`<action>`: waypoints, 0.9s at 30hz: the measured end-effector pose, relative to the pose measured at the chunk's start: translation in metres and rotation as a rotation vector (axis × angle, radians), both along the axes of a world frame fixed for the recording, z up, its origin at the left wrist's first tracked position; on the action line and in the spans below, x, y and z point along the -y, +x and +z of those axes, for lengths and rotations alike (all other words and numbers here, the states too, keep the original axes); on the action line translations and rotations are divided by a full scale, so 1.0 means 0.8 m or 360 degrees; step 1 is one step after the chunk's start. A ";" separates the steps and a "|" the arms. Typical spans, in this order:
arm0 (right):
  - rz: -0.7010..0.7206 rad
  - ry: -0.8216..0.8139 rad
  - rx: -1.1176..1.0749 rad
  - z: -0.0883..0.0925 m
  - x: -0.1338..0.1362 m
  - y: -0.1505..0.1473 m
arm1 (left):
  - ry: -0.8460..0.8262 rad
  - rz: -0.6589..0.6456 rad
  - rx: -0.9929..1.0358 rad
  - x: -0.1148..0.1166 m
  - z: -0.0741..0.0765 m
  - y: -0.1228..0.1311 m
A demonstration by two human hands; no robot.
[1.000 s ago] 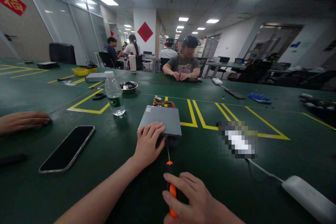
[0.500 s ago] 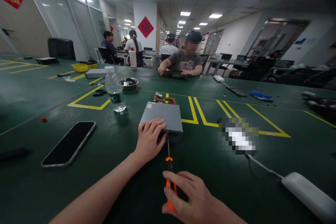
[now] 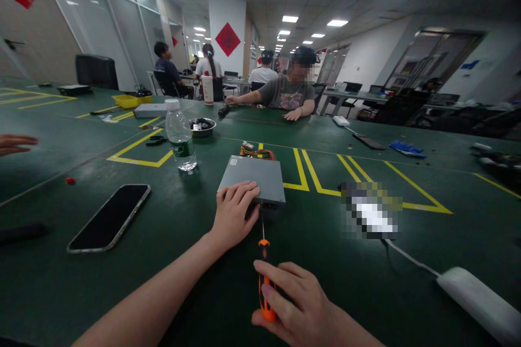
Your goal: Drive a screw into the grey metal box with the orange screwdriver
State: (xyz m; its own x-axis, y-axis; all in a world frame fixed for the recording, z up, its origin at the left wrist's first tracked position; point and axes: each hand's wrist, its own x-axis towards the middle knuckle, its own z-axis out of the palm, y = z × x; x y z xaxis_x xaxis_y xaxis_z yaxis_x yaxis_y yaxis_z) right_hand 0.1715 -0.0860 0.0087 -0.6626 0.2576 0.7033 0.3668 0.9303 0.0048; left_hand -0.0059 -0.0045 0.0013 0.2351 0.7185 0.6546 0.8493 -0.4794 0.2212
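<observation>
A grey metal power supply unit (image 3: 260, 176) lies flat on the green table, its bundle of coloured wires (image 3: 257, 152) at the far side. My left hand (image 3: 236, 209) grips its near left corner, fingers over the top and thumb at the front face. In my right hand (image 3: 295, 298) is an orange and black screwdriver (image 3: 264, 252), held between thumb and fingers. Its thin shaft points away from me and reaches the unit's near face. The tip is hidden there, so I cannot see what it touches.
Left stand a water bottle (image 3: 181, 141) and a phone (image 3: 109, 218); behind is a metal bowl (image 3: 203, 128). To the right are a blurred-out device (image 3: 370, 211) and a white cabled block (image 3: 476, 303). A co-worker (image 3: 288, 87) sits opposite; another person's hand (image 3: 16, 143) shows far left.
The screwdriver handle has turned slightly in my right fingers. My left hand stays on the unit. The co-worker's arm has stretched left to a dark object, and another person's hand has appeared at the left edge.
</observation>
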 end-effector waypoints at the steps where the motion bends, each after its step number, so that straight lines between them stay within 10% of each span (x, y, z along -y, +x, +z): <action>1: -0.0004 -0.0020 0.0001 0.000 0.000 0.000 | 0.0000 -0.0001 -0.0002 0.000 0.000 0.000; 27: -0.0079 0.0191 0.0046 -0.006 0.005 0.048 | -0.0022 -0.0017 0.0001 0.000 0.000 -0.002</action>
State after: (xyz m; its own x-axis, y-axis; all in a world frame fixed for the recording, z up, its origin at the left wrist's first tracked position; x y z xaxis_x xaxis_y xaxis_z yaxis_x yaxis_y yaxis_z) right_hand 0.2100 -0.0898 0.0037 -0.6717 0.2057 0.7117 0.4102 0.9032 0.1260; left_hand -0.0072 -0.0048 0.0010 0.2425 0.7251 0.6446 0.8441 -0.4852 0.2283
